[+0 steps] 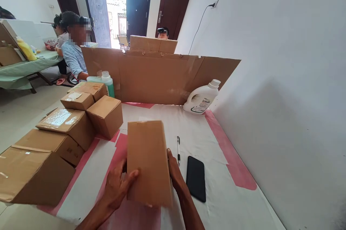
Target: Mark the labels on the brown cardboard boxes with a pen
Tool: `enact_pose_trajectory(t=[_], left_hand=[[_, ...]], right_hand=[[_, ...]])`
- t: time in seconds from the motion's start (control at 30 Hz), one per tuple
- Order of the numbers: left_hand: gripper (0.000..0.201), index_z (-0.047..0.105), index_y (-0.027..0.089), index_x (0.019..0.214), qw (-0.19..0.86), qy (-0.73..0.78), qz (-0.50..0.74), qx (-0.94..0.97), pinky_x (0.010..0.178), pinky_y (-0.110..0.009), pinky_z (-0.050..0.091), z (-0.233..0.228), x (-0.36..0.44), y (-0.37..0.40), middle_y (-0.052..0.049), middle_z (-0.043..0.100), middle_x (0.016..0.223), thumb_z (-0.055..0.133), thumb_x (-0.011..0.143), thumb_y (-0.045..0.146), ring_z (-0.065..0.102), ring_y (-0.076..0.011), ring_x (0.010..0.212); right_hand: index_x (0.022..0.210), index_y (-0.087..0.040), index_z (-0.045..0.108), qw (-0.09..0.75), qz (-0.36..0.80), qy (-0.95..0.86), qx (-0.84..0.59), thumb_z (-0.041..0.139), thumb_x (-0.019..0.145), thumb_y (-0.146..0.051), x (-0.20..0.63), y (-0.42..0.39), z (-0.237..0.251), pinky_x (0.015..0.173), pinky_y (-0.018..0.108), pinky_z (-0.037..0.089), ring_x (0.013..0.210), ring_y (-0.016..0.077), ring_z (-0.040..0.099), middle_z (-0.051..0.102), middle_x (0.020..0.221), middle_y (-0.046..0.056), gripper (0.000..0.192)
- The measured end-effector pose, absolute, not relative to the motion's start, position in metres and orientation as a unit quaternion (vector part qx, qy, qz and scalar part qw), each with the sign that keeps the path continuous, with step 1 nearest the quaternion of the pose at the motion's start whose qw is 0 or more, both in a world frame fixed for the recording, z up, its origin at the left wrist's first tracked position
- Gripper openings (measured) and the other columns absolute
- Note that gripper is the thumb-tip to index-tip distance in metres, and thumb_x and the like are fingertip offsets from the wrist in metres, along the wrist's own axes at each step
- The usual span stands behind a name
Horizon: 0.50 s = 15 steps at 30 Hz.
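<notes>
Between my two hands is a plain brown cardboard box, its long face turned toward me. My left hand grips its left side, with the thumb on the near face and the other fingers partly hidden behind the edge. Against the right side presses my right hand, fingers lying along the edge. Whether the box rests on the table or is lifted a little, I cannot tell. To the right of my right hand lie a black phone and a pen.
Several cardboard boxes line the table's left edge. A cardboard panel stands across the back, with a white jug at its right and a green-liquid bottle at its left. A wall bounds the right. People sit beyond.
</notes>
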<state>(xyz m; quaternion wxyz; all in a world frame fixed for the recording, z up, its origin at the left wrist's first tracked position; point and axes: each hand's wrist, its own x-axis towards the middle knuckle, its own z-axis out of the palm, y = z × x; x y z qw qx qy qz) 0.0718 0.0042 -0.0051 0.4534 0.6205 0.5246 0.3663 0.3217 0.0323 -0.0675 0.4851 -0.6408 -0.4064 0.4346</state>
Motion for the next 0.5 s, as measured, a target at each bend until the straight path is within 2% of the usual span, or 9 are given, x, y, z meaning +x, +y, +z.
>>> enact_pose_trajectory(t=[0.1,0.17,0.23,0.3,0.37,0.43,0.5], left_hand=[[0.076,0.032,0.025,0.154,0.479,0.551,0.425,0.535,0.102,-0.049,0.051,-0.001,0.074,0.026,-0.017,0.052,0.149,0.056,0.093,0.064,0.059,-0.0326,0.128],[0.090,0.017,0.028,0.161,0.463,0.544,0.456,0.531,0.111,-0.052,0.044,-0.004,0.073,0.041,-0.017,0.036,0.161,0.059,0.091,0.065,0.049,-0.0326,0.139],[0.085,0.018,0.032,0.162,0.437,0.528,0.466,0.559,0.117,-0.052,0.039,-0.007,0.069,0.051,-0.013,0.027,0.167,0.058,0.093,0.062,0.040,-0.0314,0.147],[0.070,0.028,0.035,0.159,0.405,0.521,0.469,0.587,0.119,-0.052,0.037,-0.008,0.065,0.060,-0.009,0.029,0.166,0.052,0.098,0.058,0.037,-0.0300,0.148],[0.063,0.034,0.035,0.157,0.387,0.508,0.468,0.611,0.119,-0.052,0.036,-0.008,0.062,0.074,-0.009,0.035,0.163,0.050,0.099,0.056,0.038,-0.0294,0.148],[0.067,0.033,0.033,0.157,0.400,0.490,0.457,0.625,0.120,-0.053,0.033,-0.007,0.065,0.094,-0.010,0.034,0.164,0.052,0.098,0.058,0.036,-0.0303,0.150],[0.074,0.029,0.029,0.159,0.434,0.475,0.440,0.626,0.121,-0.054,0.031,-0.007,0.074,0.118,-0.013,0.031,0.166,0.052,0.096,0.060,0.033,-0.0317,0.152]], right_hand=[[0.096,-0.017,0.080,0.479,0.496,-0.403,-0.602,0.046,0.088,-0.079,0.310,0.034,-0.065,0.079,0.040,0.056,0.084,0.0290,0.071,0.079,0.085,0.010,0.071],[0.109,-0.018,0.078,0.512,0.509,-0.393,-0.570,0.054,0.087,-0.075,0.306,0.031,-0.067,0.090,0.042,0.055,0.097,0.0293,0.070,0.079,0.103,0.011,0.066],[0.116,-0.018,0.076,0.548,0.494,-0.381,-0.557,0.062,0.083,-0.072,0.307,0.025,-0.072,0.097,0.044,0.052,0.107,0.0307,0.068,0.078,0.114,0.011,0.064],[0.118,-0.019,0.075,0.570,0.471,-0.361,-0.568,0.068,0.080,-0.070,0.310,0.015,-0.079,0.098,0.046,0.052,0.113,0.0322,0.067,0.077,0.118,0.011,0.064],[0.118,-0.021,0.075,0.587,0.452,-0.334,-0.583,0.068,0.080,-0.069,0.311,0.001,-0.087,0.097,0.045,0.053,0.115,0.0324,0.066,0.076,0.121,0.010,0.062],[0.120,-0.023,0.073,0.607,0.441,-0.306,-0.586,0.063,0.084,-0.071,0.307,-0.015,-0.096,0.098,0.045,0.053,0.118,0.0317,0.065,0.074,0.125,0.009,0.062],[0.128,-0.023,0.069,0.634,0.444,-0.281,-0.567,0.047,0.090,-0.076,0.299,-0.030,-0.104,0.102,0.046,0.051,0.126,0.0312,0.062,0.072,0.130,0.009,0.068]])
